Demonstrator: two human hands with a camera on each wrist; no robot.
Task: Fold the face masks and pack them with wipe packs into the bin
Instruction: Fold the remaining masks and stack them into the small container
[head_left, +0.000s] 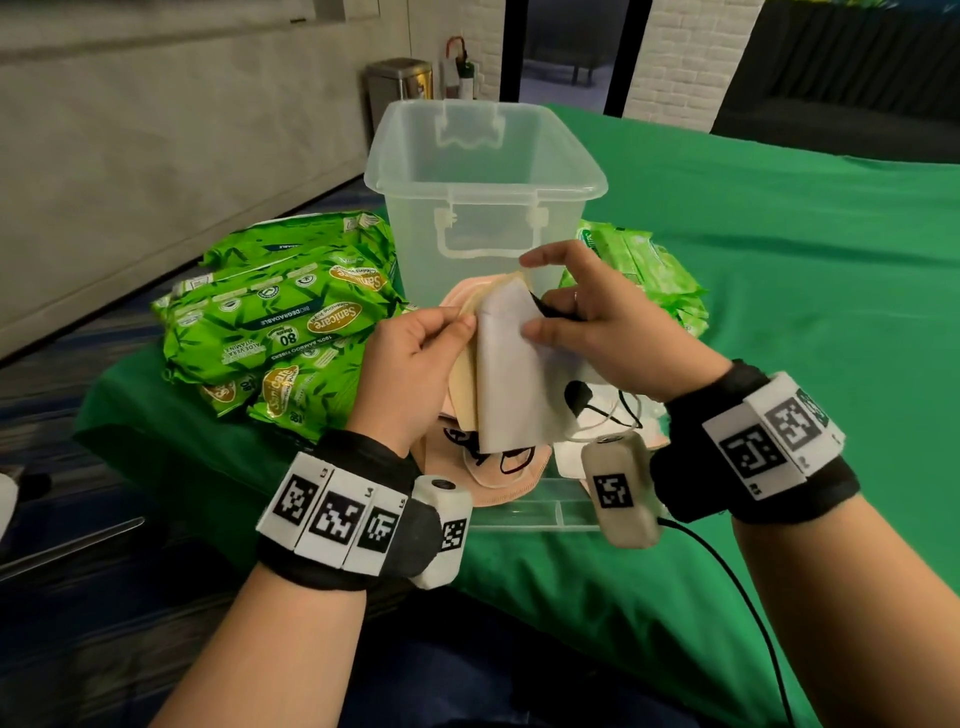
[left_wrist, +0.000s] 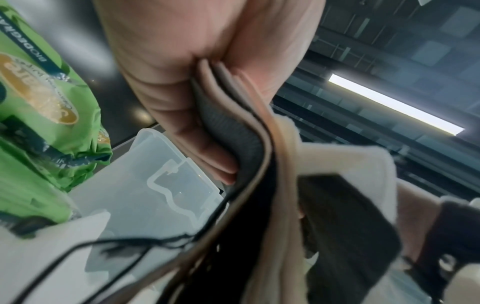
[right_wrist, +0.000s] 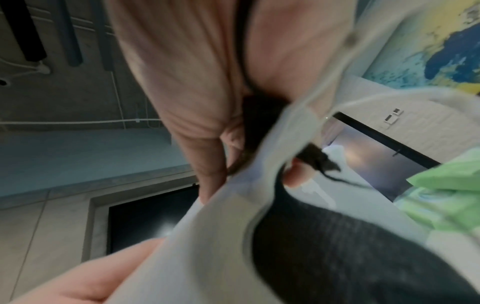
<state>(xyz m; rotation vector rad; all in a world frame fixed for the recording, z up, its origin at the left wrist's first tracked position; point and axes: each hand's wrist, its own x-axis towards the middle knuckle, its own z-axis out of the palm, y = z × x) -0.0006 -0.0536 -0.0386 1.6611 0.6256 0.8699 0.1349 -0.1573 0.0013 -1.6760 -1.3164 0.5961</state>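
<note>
Both hands pinching a stack of folded masks — held above the table's near edge.
Left hand (head_left: 410, 358) and right hand (head_left: 597, 327) clamp the white, beige and black fabric face masks (head_left: 511, 384) — in front of the clear plastic bin (head_left: 483, 171); green wipe packs (head_left: 280, 317) lie left of the bin.

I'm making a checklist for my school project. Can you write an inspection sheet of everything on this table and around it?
Surface: green cloth over the table.
Job's things: clear bin, open; folded masks held up before it; more masks lying below; wipe packs left of the bin, paler wipe packs right.
Clutter: clear tray at the near edge.
Hands: left hand and right hand both pinch the folded masks.
Cables: black cable from the right wrist.
Surroundings: metal bin by the wall.
</note>
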